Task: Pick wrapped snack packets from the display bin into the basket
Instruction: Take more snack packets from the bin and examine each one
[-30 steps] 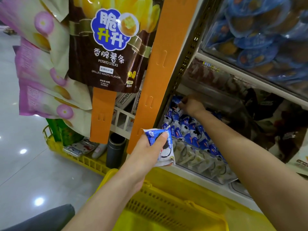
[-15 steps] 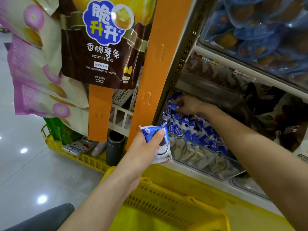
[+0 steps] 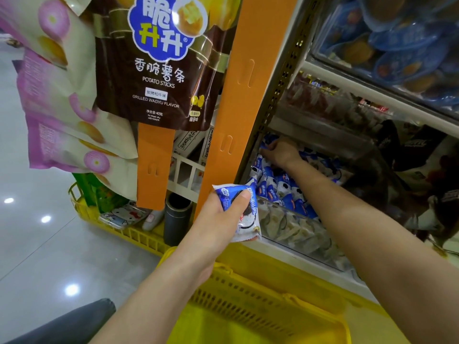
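left hand (image 3: 216,219) wraps snack packet (image 3: 244,214), yellow basket (image 3: 248,304) below it | right hand (image 3: 282,152), barely shifted in display bin (image 3: 298,232), now pinches second packet (image 3: 265,145) | lift-out likely next

Right hand (image 3: 282,153) changes pose inside the display bin (image 3: 298,230). 1 s ago it is knuckles up, with fingers dug down among the packets at the back. 0.5 s ago the fingers stretch out to the left. Now the fingers (image 3: 269,148) curl onto a blue packet (image 3: 266,141) in the bin's back-left corner, close to the orange strip (image 3: 238,108). The view shifts too: the hanging potato sticks bag (image 3: 159,78) sits higher in frame than 1 s ago, with its logo cut at the top edge.
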The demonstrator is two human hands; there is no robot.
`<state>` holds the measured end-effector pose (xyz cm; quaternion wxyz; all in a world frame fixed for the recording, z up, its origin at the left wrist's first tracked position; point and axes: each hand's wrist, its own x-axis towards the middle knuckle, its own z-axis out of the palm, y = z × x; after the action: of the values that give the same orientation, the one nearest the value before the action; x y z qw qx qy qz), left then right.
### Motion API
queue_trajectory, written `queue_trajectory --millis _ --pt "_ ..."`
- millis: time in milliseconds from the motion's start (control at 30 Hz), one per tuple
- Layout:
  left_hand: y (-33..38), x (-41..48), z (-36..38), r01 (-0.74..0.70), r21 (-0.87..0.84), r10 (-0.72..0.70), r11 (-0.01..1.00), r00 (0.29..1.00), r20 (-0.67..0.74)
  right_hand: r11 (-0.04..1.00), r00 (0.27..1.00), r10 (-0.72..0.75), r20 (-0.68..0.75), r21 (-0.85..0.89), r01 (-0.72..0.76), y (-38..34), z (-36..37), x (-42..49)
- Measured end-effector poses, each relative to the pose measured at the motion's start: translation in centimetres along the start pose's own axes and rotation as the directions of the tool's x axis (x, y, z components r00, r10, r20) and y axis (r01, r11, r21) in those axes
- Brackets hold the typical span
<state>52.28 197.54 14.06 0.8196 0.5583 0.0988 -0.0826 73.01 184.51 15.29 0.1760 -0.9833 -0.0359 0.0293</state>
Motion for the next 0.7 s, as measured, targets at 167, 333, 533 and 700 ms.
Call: queue_trajectory --millis 167,333,533,700 --pt "-0.3 0.6 0.3 0.039 -0.026 -0.041 0.999 0.998 -0.044 0.985 0.999 0.026 0.035 0.169 -0.031 0.9 -1.5 -1.3" --pt "-0.6 0.5 0.5 0.023 0.006 -0.023 1.0 0.999 -0.031 0.949 0.953 -0.132 -0.273 0.244 0.201 0.7 -2.2 -6.1" --pt "-1.8 -1.4 1.2 -0.106 0.138 0.091 0.985 0.99 0.105 0.789 0.836 -0.297 -0.46 0.375 0.487 0.4 -1.9 -17.1" --pt "-2.7 -2.6 1.4 -0.172 0.221 0.137 0.96 0.977 0.166 0.779 0.938 -0.254 -0.237 0.525 0.343 1.7 -0.1 -22.0"
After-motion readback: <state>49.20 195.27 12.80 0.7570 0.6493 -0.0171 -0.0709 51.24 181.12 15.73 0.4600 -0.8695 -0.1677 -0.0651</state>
